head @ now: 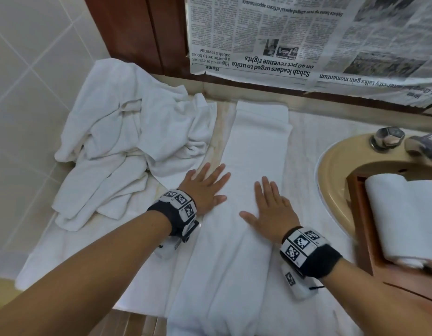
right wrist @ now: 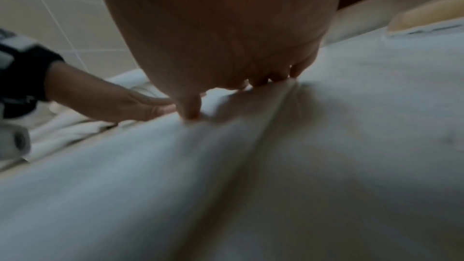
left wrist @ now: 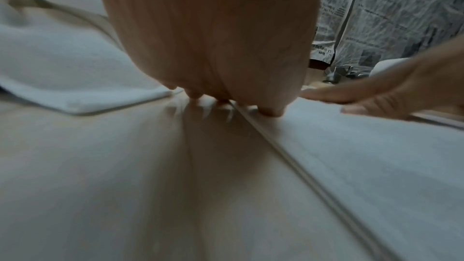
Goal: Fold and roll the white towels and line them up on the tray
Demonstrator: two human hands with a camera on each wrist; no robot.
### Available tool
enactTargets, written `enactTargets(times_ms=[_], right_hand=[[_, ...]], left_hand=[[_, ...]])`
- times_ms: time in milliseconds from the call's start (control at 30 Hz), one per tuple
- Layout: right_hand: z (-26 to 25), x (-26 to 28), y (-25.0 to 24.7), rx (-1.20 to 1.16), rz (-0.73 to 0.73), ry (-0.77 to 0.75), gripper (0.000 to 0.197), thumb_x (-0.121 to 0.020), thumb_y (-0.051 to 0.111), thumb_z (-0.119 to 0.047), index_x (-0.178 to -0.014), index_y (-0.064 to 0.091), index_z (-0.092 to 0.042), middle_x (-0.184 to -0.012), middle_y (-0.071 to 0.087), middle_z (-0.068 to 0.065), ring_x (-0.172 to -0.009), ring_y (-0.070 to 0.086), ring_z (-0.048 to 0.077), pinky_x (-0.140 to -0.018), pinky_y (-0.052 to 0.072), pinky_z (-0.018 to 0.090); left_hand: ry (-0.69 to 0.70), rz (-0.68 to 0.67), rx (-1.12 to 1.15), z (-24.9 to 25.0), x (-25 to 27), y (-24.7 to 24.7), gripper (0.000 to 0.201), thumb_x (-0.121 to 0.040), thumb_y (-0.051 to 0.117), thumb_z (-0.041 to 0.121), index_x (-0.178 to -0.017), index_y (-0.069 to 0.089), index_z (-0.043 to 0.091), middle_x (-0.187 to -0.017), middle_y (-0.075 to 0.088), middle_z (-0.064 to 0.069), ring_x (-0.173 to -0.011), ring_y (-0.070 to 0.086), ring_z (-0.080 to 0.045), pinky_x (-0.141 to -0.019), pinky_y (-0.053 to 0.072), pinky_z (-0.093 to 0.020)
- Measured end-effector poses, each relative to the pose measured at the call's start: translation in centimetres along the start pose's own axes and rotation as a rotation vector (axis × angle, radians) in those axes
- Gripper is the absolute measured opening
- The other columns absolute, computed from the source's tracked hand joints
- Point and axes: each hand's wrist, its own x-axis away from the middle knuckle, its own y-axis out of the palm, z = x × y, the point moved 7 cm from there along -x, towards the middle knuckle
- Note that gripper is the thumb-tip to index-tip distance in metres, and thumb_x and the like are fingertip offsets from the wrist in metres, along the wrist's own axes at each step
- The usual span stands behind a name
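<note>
You have your left hand (head: 205,187) and right hand (head: 268,209) spread flat, pinching nothing, on the folded towel (head: 253,151), likely smoothing the strip for rolling. One rolled towel (head: 404,214) already waits on the tray (head: 362,229).

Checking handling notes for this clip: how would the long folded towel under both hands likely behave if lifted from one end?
The folded towel would probably sag and unfold: it lies limp, and its near end drapes over the counter edge. It likely won't slide easily, since it lies on another towel. Left hand and right hand lie flat on it.
</note>
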Motion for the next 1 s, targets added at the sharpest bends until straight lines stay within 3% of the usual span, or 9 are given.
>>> enactTargets(times_ms=[200, 300, 367, 467, 633, 767, 867, 1000], right_hand=[[1.0, -3.5, -2.2, 0.046, -0.027, 0.004, 0.092, -0.088, 0.017, -0.075, -0.15, -0.022, -0.019, -0.153, -0.035, 0.0, -0.144, -0.027, 0.019, -0.119, -0.002, 0.042], [1.5, -5.2, -3.4, 0.069, -0.045, 0.001, 0.092, -0.089, 0.019, -0.074, -0.15, -0.022, -0.019, -0.154, -0.035, 0.0, -0.144, -0.026, 0.019, -0.118, -0.002, 0.043], [1.7, -6.1, -4.1, 0.084, -0.048, -0.001, 0.092, -0.089, 0.02, -0.074, -0.15, -0.022, -0.02, -0.154, -0.035, 0.0, -0.145, -0.025, 0.019, -0.118, -0.001, 0.044], [1.7, -6.6, -4.9, 0.098, -0.051, 0.004, 0.09, -0.091, 0.024, -0.071, -0.15, -0.021, -0.02, -0.154, -0.034, 0.0, -0.145, -0.024, 0.02, -0.118, 0.001, 0.046], [-1.6, -3.4, -4.3, -0.048, 0.129, 0.049, 0.076, -0.099, 0.033, -0.05, -0.154, -0.003, -0.011, -0.161, -0.016, 0.008, -0.149, -0.009, 0.025, -0.12, 0.009, 0.044], [-3.6, 1.5, 1.1, -0.081, 0.074, -0.001, 0.085, -0.091, 0.016, -0.068, -0.152, -0.015, -0.018, -0.156, -0.029, 0.0, -0.146, -0.021, 0.02, -0.119, 0.0, 0.04], [-1.0, 3.3, 1.9, -0.069, 0.069, 0.066, 0.087, -0.087, 0.012, -0.073, -0.151, -0.019, -0.023, -0.155, -0.031, -0.009, -0.145, -0.023, 0.015, -0.119, -0.001, 0.04], [1.1, 4.1, 2.0, -0.061, 0.027, 0.082, 0.094, -0.078, 0.006, -0.078, -0.15, -0.021, -0.023, -0.153, -0.034, -0.01, -0.146, -0.022, 0.019, -0.119, -0.002, 0.042]], left_hand=[[-0.012, -0.009, 0.091, 0.0, -1.6, -2.1, 0.066, -0.101, 0.024, 0.053, -0.153, -0.011, 0.032, -0.157, -0.026, 0.01, -0.148, -0.017, -0.022, -0.118, 0.001, -0.049], [0.067, 0.054, 0.077, 1.6, -0.9, -2.2, 0.069, -0.101, 0.029, 0.051, -0.154, -0.01, 0.027, -0.158, -0.025, 0.007, -0.148, -0.014, -0.02, -0.118, 0.005, -0.046], [0.094, 0.055, 0.045, 2.0, -0.3, -0.9, 0.067, -0.101, 0.027, 0.05, -0.153, -0.01, 0.03, -0.158, -0.026, 0.01, -0.148, -0.016, -0.019, -0.117, 0.003, -0.046], [0.027, 0.059, 0.111, 0.9, 0.2, 0.6, 0.066, -0.098, 0.02, 0.059, -0.151, -0.013, 0.037, -0.155, -0.029, 0.019, -0.146, -0.021, -0.016, -0.118, -0.003, -0.048], [0.002, 0.082, 0.121, 0.6, 0.0, 0.8, 0.068, -0.094, 0.017, 0.067, -0.15, -0.013, 0.042, -0.154, -0.029, 0.022, -0.146, -0.022, -0.017, -0.118, -0.003, -0.05], [0.014, 0.076, 0.092, 0.1, -0.3, 0.5, 0.07, -0.093, 0.016, 0.07, -0.15, -0.013, 0.043, -0.154, -0.029, 0.021, -0.146, -0.021, -0.019, -0.118, -0.003, -0.051], [0.018, 0.039, 0.082, -0.2, -0.5, 0.2, 0.07, -0.093, 0.015, 0.07, -0.149, -0.015, 0.043, -0.153, -0.031, 0.021, -0.146, -0.024, -0.02, -0.117, -0.006, -0.051], [0.007, 0.014, 0.079, -0.3, -0.8, -0.3, 0.069, -0.093, 0.016, 0.069, -0.149, -0.015, 0.043, -0.153, -0.033, 0.019, -0.145, -0.024, -0.021, -0.116, -0.007, -0.052]])
